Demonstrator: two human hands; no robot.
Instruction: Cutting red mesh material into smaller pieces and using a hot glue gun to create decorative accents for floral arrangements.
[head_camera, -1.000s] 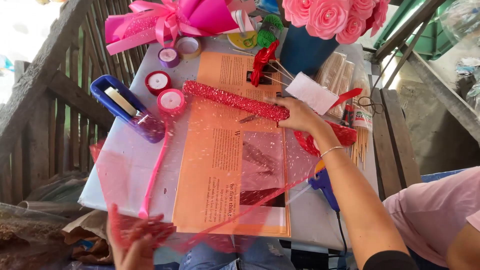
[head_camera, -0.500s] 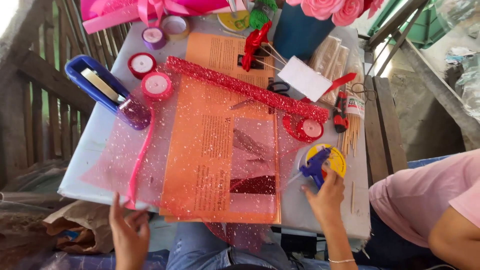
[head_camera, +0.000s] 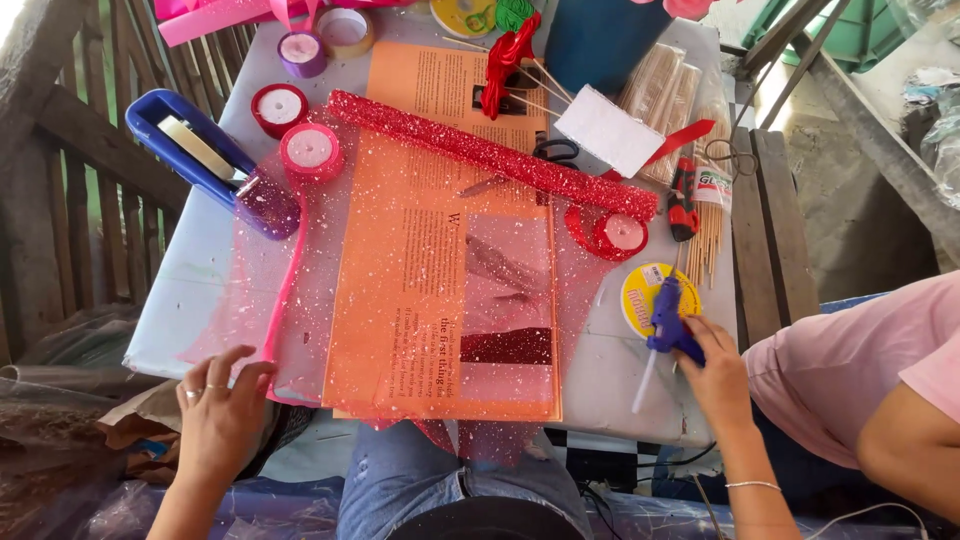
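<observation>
Sheer pink glittered mesh sheet (head_camera: 300, 270) spread flat over table, blue glue gun (head_camera: 668, 322) lying near right edge

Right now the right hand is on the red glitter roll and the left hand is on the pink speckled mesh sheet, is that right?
Not quite. In the head view the right hand grips the blue glue gun, not the red glitter roll. The left hand does rest on the pink speckled mesh sheet.
</observation>
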